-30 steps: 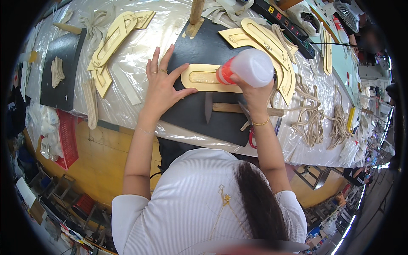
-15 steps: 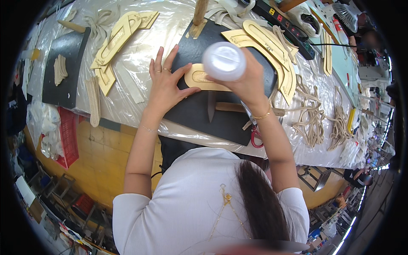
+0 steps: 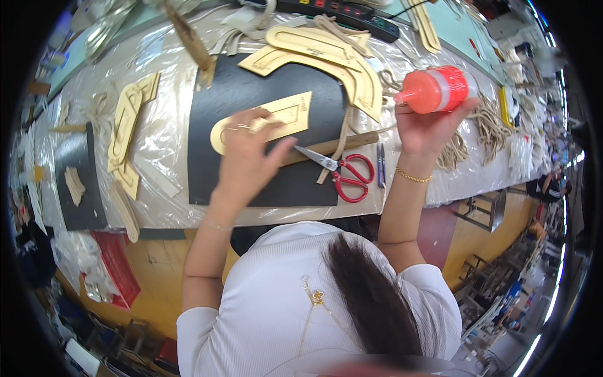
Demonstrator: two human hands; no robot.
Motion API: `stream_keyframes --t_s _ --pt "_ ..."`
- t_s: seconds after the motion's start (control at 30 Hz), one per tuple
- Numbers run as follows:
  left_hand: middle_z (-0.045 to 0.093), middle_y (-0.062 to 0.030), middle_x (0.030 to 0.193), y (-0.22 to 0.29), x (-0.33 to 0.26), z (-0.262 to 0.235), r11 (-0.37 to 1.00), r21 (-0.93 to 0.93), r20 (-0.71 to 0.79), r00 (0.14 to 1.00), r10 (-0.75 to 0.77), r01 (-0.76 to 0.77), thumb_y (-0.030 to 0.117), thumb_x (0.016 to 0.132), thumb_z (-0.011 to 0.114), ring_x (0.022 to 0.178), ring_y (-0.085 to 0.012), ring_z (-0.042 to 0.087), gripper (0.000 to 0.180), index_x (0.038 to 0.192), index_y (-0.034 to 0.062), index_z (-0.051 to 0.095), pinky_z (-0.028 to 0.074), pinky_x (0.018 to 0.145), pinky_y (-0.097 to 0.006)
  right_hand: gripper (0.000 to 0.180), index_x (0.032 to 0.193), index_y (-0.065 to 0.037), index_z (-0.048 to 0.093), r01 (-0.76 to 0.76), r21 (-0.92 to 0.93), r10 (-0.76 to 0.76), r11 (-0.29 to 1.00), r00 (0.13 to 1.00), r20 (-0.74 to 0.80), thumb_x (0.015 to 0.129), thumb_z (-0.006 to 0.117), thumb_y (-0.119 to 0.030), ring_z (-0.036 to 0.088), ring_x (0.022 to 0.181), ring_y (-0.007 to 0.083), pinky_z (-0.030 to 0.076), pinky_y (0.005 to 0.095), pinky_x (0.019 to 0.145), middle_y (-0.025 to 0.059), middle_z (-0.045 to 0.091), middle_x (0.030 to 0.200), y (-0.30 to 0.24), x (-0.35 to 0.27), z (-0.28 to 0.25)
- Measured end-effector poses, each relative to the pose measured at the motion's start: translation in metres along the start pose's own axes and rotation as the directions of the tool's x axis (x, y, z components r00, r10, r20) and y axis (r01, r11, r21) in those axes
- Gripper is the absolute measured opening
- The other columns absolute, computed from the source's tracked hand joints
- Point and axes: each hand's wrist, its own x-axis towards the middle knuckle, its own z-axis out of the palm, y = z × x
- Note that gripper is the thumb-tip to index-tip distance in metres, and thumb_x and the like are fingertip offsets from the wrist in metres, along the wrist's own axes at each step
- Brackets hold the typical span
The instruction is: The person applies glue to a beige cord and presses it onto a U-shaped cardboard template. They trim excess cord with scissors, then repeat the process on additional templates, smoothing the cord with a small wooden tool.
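My right hand (image 3: 422, 131) grips a red squeeze bottle (image 3: 433, 90) with a pale band, tipped sideways with its nozzle pointing left. The bottle is up at the right, away from the pale yellow flat piece (image 3: 295, 114). That piece has a long rounded slot outline and lies tilted on a black board (image 3: 264, 185). Over its left part is my left hand (image 3: 242, 157), fingers apart and slightly blurred, hiding some of it. Whether the fingertips press on it I cannot tell. Red-handled scissors (image 3: 353, 182) lie on the board's right edge, beside a wooden-handled tool (image 3: 330, 146).
More yellow slotted pieces (image 3: 314, 47) are stacked at the board's far side, and others (image 3: 127, 125) lie left. A wooden stick (image 3: 188, 34) rises at the back. Beige cords (image 3: 493, 125) are heaped right, near a black power strip (image 3: 339, 9). A red crate (image 3: 119, 267) stands lower left.
My right hand has moved right with the bottle, off the yellow piece, turning it from base-up to sideways. My left hand has shifted onto the piece, now tilted. The whole view has swung.
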Motion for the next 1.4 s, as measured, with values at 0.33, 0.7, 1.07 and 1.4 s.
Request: stream_keyframes --t_s 0.33,0.7,1.07,1.4 --pt "0.066 -0.0112 0.090 0.082 0.009 0.082 0.928 0.328 0.361 0.931 0.049 -0.176 0.031 0.080 0.079 0.090 -0.0271 0.061 0.027 0.084 0.0058 0.071 0.040 0.081 -0.041 0.077 0.129 -0.014 0.056 0.178 -0.066 -0.188 0.982 0.959 -0.212 0.080 0.069 -0.072 0.064 0.108 0.0251 0.055 0.0458 0.094 0.0060 0.066 0.118 -0.032 -0.041 -0.046" --pt "0.061 -0.0092 0.104 0.084 -0.009 0.065 0.915 0.305 0.416 0.901 0.120 -0.263 0.025 0.075 0.082 0.105 -0.0276 0.055 0.036 0.102 0.0060 0.069 0.038 0.091 -0.043 0.076 0.133 -0.014 0.052 -0.035 0.024 0.040 0.999 0.960 -0.276 0.087 0.060 -0.073 0.062 0.112 0.0236 0.051 0.0469 0.100 0.0045 0.063 0.120 -0.044 -0.091 -0.116" --pt "0.060 -0.0128 0.100 0.072 0.044 0.065 0.822 0.045 0.522 0.715 0.465 -0.568 0.016 0.083 0.073 0.097 -0.0301 0.059 0.029 0.106 0.0028 0.061 0.044 0.086 -0.041 0.074 0.134 -0.014 0.053 0.065 0.011 -0.058 0.998 0.948 -0.313 0.087 0.062 -0.072 0.061 0.114 0.0222 0.051 0.0459 0.101 0.0022 0.062 0.121 -0.059 -0.095 -0.117" --pt "0.063 -0.0149 0.101 0.134 0.030 0.177 0.800 -0.027 0.599 0.631 0.493 -0.599 0.023 0.089 0.065 0.101 -0.0285 0.062 0.024 0.100 0.0016 0.062 0.046 0.088 -0.042 0.070 0.127 -0.015 0.058 0.229 0.004 -0.217 0.974 0.929 -0.299 0.083 0.071 -0.068 0.062 0.108 0.0199 0.052 0.0427 0.096 0.0001 0.064 0.117 -0.091 -0.113 -0.126"
